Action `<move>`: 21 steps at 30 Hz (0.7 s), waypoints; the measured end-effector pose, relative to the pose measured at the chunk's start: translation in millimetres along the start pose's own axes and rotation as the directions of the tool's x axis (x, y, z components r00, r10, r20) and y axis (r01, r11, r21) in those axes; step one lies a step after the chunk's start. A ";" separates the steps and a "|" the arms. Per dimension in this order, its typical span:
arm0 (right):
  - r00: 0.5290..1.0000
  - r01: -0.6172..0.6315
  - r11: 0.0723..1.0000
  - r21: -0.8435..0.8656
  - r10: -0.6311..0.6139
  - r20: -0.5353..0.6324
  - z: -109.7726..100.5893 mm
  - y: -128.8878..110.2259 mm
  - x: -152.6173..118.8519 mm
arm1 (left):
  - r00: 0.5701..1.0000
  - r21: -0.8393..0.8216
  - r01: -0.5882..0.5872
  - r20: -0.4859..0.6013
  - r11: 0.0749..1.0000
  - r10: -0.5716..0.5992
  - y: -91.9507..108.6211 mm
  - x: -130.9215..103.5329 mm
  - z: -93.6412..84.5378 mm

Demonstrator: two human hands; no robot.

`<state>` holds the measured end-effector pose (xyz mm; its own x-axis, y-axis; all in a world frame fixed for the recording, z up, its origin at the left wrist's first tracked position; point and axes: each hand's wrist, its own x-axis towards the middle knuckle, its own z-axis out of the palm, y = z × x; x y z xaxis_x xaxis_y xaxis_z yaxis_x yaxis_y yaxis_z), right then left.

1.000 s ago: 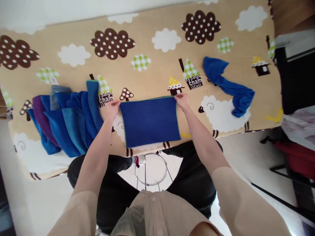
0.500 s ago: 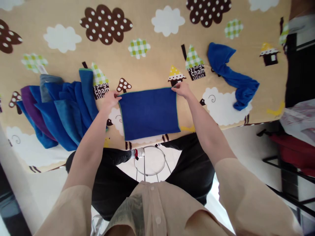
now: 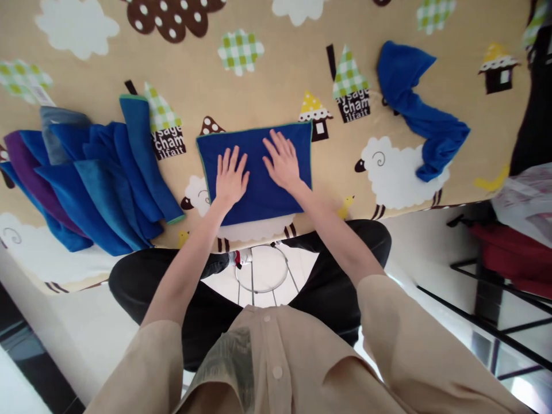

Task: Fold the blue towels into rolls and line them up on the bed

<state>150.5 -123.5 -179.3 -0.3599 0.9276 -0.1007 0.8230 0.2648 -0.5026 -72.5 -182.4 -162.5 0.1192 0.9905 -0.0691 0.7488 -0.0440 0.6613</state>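
At the near edge of a long surface under a beige cover printed with clouds, sheep and little houses (image 3: 276,86): one dark blue rectangular cloth with thin green edging (image 3: 256,195), spread nearly flat, its long sides running left to right. Left hand (image 3: 230,178): palm down on the cloth's left half, fingers extended and slightly parted, gripping nothing. Right hand (image 3: 283,161): likewise flattened on the right half, fingers spread toward the far edge, nothing held.

Step in hand, as judged: smoothing. Best done with light, even pressure, palms working outward from the middle to the corners, so that the fabric does not bunch or drag on the soft cover beneath. The near edge, close to the brink of the surface, merits care.

Also on the cover: at left, one overlapping pile of blue, teal, purple and grey cloths (image 3: 103,198); at right, one bright blue crumpled cloth (image 3: 407,112), twisted lengthwise, well apart from the hands.

Room: pale smooth floor (image 3: 405,247); at right, a black metal-barred frame (image 3: 478,324), dark red fabric (image 3: 509,256) and a whitish translucent plastic bag (image 3: 526,201), contents unclear.
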 end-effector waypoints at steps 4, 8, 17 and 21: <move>0.999 -0.042 0.998 -0.043 0.043 0.029 -1.0 3.6 -37.4 | 0.998 -0.045 0.054 0.021 0.998 -0.054 -4.4 -34.5 8.5; 0.970 -0.226 0.973 -0.044 0.221 -0.106 -20.7 33.6 -57.9 | 0.965 -0.023 0.235 -0.119 0.972 -0.236 -25.9 -72.5 -11.9; 0.762 -0.624 0.713 0.320 0.645 0.050 -46.9 53.4 -183.5 | 0.725 -0.217 0.638 -0.155 0.739 -0.671 -30.2 -178.7 -12.2; 0.775 -0.590 0.686 0.426 0.628 0.063 -35.2 35.3 -211.1 | 0.687 -0.259 0.675 -0.123 0.691 -0.716 -24.4 -182.9 -6.2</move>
<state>271.0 -300.7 -145.6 0.2105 0.8690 -0.4479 0.5896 -0.4783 -0.6509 -116.6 -361.8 -161.4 -0.5349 0.7278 -0.4293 0.4288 0.6716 0.6043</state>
